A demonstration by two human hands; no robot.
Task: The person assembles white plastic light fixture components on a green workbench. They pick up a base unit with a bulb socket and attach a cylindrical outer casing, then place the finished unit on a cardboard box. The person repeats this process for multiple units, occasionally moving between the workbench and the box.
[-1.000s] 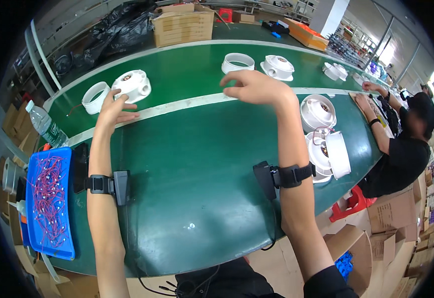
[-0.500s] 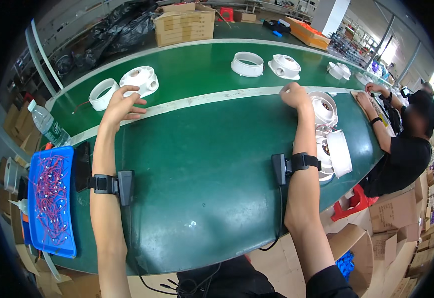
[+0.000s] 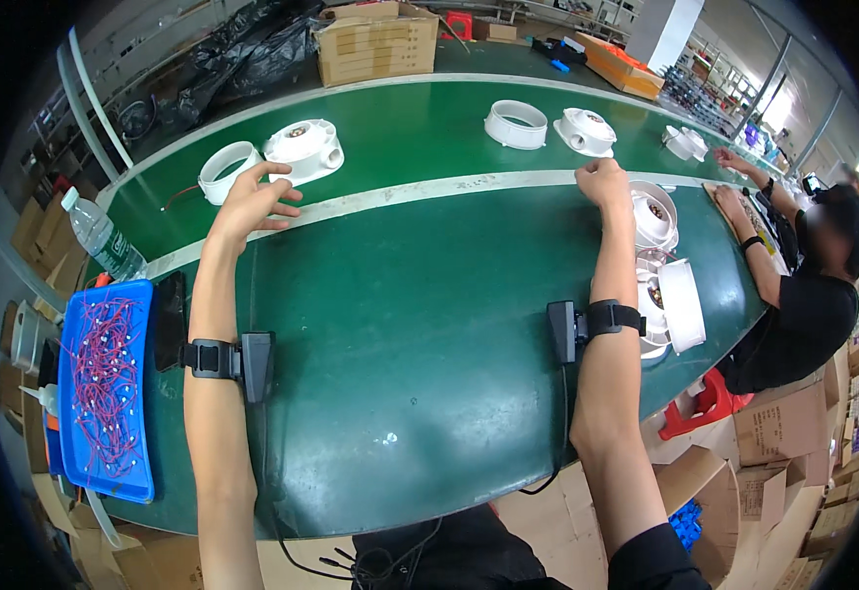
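My left hand (image 3: 255,205) is open, palm inward and fingers apart, with nothing in it. Its fingertips overlap the lower edge of a white round housing (image 3: 321,147) with a brownish centre; whether they touch cannot be told. Beside that housing, to the left, stands a white ring (image 3: 230,173) with a red wire. My right hand (image 3: 603,183) is closed, its fingers curled and partly hidden, so any held thing cannot be made out. Just beyond it sits a second white housing (image 3: 585,132), with another white ring (image 3: 516,125) to its left. More white housings (image 3: 654,214) stand right of my wrist.
A blue tray (image 3: 149,393) of red wires lies at the left, near a dark flat object (image 3: 169,322) and a plastic bottle (image 3: 105,236). A co-worker (image 3: 793,324) works at the right end. Cartons (image 3: 377,47) stand beyond the green belt (image 3: 410,128).
The view has shifted slightly. The left housing and ring now appear a little farther away and to the right of my left hand. Both hands keep nearly the same pose.
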